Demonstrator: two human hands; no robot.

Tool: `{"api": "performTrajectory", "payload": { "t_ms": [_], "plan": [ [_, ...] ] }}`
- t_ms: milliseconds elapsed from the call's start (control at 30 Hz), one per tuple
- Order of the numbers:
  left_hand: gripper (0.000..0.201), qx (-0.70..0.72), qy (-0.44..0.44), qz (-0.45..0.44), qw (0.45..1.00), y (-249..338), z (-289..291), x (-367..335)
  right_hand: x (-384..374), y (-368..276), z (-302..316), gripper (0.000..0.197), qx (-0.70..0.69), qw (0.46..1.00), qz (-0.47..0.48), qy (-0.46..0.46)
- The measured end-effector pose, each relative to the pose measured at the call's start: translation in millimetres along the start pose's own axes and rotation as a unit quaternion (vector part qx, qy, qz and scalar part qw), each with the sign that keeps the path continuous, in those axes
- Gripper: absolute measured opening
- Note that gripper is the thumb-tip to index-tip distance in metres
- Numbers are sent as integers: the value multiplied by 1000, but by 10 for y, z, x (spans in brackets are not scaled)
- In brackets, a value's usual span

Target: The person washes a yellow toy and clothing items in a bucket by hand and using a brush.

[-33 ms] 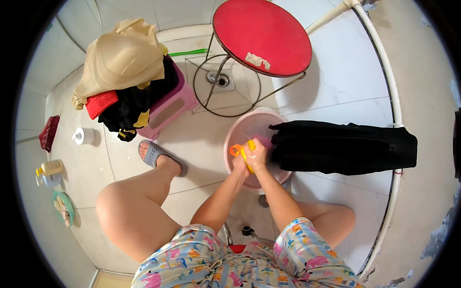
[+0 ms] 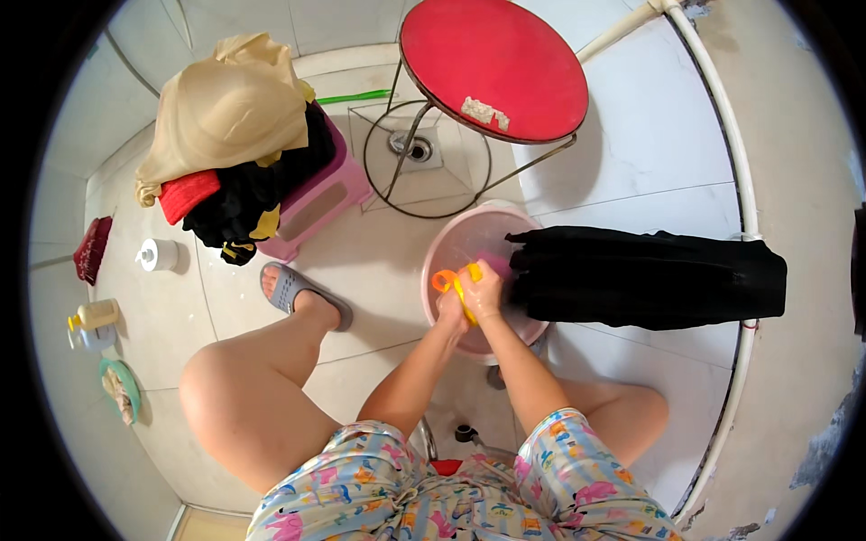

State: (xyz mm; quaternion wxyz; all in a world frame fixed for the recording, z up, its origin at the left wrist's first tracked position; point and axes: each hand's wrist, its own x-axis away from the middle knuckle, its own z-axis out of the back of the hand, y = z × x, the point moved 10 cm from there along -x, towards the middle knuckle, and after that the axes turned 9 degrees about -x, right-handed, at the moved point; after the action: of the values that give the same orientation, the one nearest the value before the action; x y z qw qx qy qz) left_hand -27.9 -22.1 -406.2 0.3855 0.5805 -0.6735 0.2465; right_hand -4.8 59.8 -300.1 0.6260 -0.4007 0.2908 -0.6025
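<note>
Over a pale pink basin (image 2: 433, 243) on the floor between my feet, my two hands are close together. My right hand (image 2: 483, 293) is closed around a yellow item with an orange loop-like end (image 2: 443, 280); its kind cannot be made out. Just to its left and lower, my left hand (image 2: 450, 313) grips the same item, its fingers partly hidden. Something pinkish-purple (image 2: 496, 263) shows inside the basin behind my right hand. A long folded black cloth (image 2: 645, 278) stretches rightward from the basin's right side, covering part of it.
A red round stool (image 2: 492, 68) stands beyond the basin, above a floor drain (image 2: 417, 151). Left of it, a pink plastic stool (image 2: 320, 203) bears piled clothes (image 2: 225, 113). A white container (image 2: 160, 255), bottles (image 2: 97, 315) and a green bowl (image 2: 133, 397) line the left. A pipe (image 2: 744, 180) runs along the right wall.
</note>
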Motion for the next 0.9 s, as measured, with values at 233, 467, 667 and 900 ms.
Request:
{"api": "performTrajectory", "payload": {
  "t_ms": [233,467,667,900],
  "plan": [
    [30,-407,208,-117,882,275,436,-150,90,1099,73,18,-162,964,-143,153],
    [54,-549,97,-82,826,286,1148,-965,288,1591,-322,44,166,981,-95,44],
    [46,-328,21,-33,944,-353,1,-762,-336,2716,483,36,367,912,-182,-11],
    [31,-18,-291,265,919,-105,-96,-14,647,-462,-337,11,11,988,135,-80]
  ]
}}
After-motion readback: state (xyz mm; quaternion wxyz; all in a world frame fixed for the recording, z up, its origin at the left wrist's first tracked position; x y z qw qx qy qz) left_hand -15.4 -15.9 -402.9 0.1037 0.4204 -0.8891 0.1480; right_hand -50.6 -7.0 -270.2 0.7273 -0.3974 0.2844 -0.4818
